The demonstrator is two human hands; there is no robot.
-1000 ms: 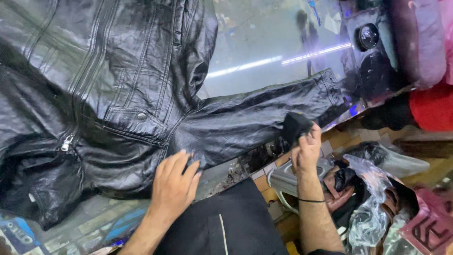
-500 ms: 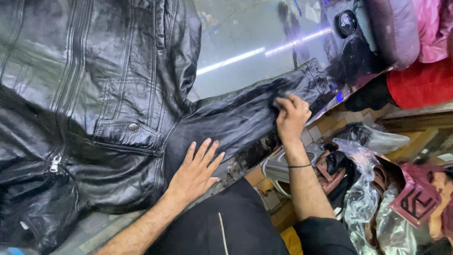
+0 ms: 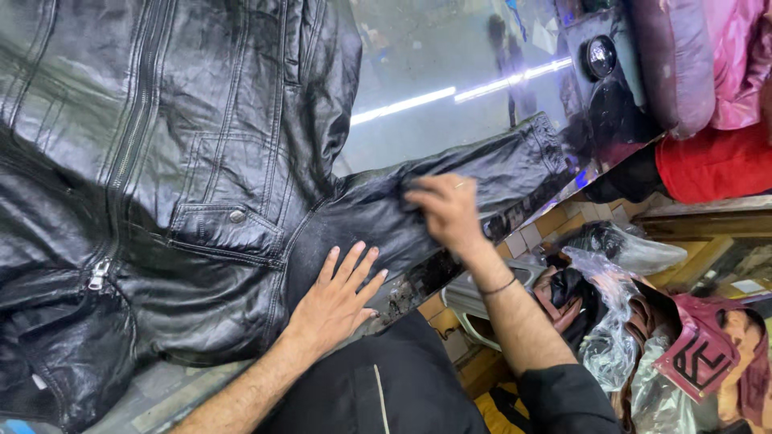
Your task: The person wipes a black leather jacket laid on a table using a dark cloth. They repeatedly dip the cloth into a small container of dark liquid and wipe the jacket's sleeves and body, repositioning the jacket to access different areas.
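— Right hand (image 3: 449,210) first: we have it now on the middle of the sleeve of the black leather jacket (image 3: 201,161), fingers curled over a small dark cloth (image 3: 408,197). How firm the hold is, we cannot tell; the cloth is mostly hidden under the fingers.

— And 1 s ago it was where?

— Near the cuff end of the sleeve, w/ the dark cloth more visible. So the hand has travelled along the sleeve toward the shoulder. We judge the wiping of this sleeve is in progress, approx. half of its length covered.

— Left hand (image 3: 338,301)?

— Flat, fingers spread wide, holding nothing. It presses the jacket just below the armpit seam, a bit higher than before, so the leather stays stretched.

— Where lies the jacket?

— Spread open on the reflective glass counter top (image 3: 434,72), zip at left, sleeve going to the right along the counter edge. Beside, at far right, pink and red padded garments (image 3: 708,120) and crumpled clear plastic bags (image 3: 611,281) below the counter.
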